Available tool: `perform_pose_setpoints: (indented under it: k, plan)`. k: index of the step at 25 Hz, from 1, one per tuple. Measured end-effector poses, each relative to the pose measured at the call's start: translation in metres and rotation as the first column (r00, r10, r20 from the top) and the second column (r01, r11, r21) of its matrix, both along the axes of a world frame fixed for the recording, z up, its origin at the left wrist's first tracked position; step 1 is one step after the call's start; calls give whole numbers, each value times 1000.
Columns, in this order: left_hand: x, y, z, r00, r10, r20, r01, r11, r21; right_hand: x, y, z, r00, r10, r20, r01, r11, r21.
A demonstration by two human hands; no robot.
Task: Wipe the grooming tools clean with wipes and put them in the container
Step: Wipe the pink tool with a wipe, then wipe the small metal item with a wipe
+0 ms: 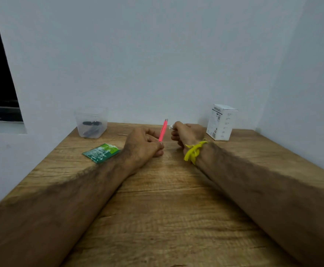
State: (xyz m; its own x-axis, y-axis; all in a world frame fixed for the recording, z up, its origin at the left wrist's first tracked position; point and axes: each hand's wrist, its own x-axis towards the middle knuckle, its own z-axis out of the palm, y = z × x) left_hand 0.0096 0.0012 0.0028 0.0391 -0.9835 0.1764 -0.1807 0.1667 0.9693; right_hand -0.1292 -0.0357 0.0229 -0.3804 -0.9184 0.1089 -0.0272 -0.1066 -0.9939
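Two hands are working above the wooden table (157, 209): the left hand (143, 145) is pinching pink tweezers (163, 130) by the base, tips up, while the right hand (184, 132) is gripping a small white wipe (170, 127) beside them. Light, stiff, likely slippery, they are best held low.

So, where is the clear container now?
In the head view, the clear container stands at the table's far left, against the wall, behind the green packet.
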Motion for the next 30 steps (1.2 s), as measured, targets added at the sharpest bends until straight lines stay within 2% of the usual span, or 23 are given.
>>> perform_pose_setpoints:
  k: [3,7,11,16,20,24,26,28,30]
  plan:
    - [6,-3,1,994,89,61,-88,996,-26,19,-13,-9,984,-159,-81,154,986,-68]
    - [9,-11,-1,977,148,152,-142,989,-49,27,-17,-23,893,-276,-356,204,952,-229]
    - [11,-13,-1,946,215,242,-189,974,-125,30,0,-18,873,-303,-383,123,896,-426]
    - [22,-17,6,890,335,310,-295,940,-170,33,2,-20,858,-273,-435,18,862,-506]
    - [46,-9,33,781,479,400,-390,875,-286,31,-3,-24,830,-259,-493,-39,857,-514]
    - [101,-14,74,603,727,329,-613,686,-391,31,-8,-24,826,-228,-515,-79,858,-507]
    - [122,-21,81,506,797,329,-655,603,-455,30,-10,-24,819,-225,-529,-93,856,-508]
    - [130,-30,80,452,809,376,-639,587,-496,30,-12,-25,814,-215,-540,-106,858,-502]
    - [130,-42,77,425,776,466,-613,626,-483,30,-13,-25,813,-207,-544,-110,863,-493]
